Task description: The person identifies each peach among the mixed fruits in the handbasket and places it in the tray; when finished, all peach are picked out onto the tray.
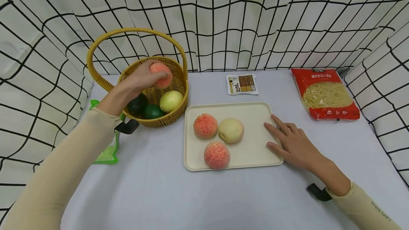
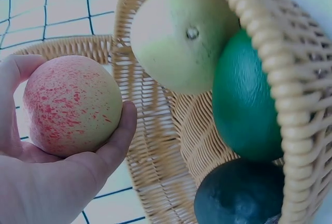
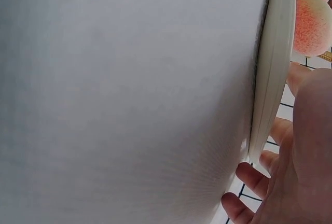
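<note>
My left hand (image 1: pixel 143 77) grips a pink speckled peach (image 1: pixel 161 75) over the back of the yellow wicker basket (image 1: pixel 166 119). In the left wrist view, thumb and fingers curl round that peach (image 2: pixel 72 105). Inside the basket lie a pale green-yellow round fruit (image 1: pixel 170 101), a green avocado-like fruit (image 1: pixel 153 111) and a dark one (image 1: pixel 138 104). At the right edge of the cream tray (image 1: pixel 255 134), my right hand (image 1: pixel 294 144) rests with fingers spread over the rim. Two pink peaches (image 1: pixel 205 125) and a pale yellowish fruit (image 1: pixel 231 130) sit on the tray's left half.
Behind the tray lies a small white-and-brown packet (image 1: pixel 242 84). A red bag of pasta (image 1: pixel 326 94) is at the back right. Partly under the left arm is a green-edged bag (image 1: pixel 108 152). Black wire mesh (image 1: pixel 220 27) walls the table's back and sides. The basket's tall handle (image 1: pixel 137 30) arches overhead.
</note>
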{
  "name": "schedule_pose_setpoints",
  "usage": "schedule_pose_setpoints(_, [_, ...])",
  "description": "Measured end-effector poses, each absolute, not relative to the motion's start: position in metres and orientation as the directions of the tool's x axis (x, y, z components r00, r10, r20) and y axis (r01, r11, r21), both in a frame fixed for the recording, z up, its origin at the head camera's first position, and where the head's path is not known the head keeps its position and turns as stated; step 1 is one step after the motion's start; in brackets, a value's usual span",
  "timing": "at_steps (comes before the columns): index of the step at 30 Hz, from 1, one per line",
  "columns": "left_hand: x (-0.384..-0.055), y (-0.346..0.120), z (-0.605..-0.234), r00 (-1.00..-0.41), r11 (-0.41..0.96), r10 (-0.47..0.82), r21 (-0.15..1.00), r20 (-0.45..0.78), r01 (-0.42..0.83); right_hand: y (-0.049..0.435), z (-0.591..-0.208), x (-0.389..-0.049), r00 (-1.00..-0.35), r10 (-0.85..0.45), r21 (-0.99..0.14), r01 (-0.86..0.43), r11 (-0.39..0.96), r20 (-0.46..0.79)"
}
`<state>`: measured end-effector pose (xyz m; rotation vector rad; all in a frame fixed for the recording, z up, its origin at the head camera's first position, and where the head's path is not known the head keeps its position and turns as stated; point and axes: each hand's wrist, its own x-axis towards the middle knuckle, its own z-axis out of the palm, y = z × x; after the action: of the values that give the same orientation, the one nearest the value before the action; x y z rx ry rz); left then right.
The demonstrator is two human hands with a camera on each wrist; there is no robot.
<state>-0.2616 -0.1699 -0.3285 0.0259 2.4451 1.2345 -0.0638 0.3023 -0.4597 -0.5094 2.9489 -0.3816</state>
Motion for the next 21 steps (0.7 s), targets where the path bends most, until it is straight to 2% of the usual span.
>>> schedule_pose_setpoints(13, [-0.223,-0.157,-0.316,-0.921,0.570,0.237,0.812,-0.310,-0.127,0.301,-0.459,-0.064,-0.934,-0.348,-0.264,-0.318,0.911,-0.077])
schedule_pose_setpoints(21, [-0.201,-0.143,-0.307,-0.912,0.562,0.309,0.825,-0.268,-0.052,0.301,-0.458,-0.064,-0.933,-0.351,-0.263,-0.319,0.910,-0.081])
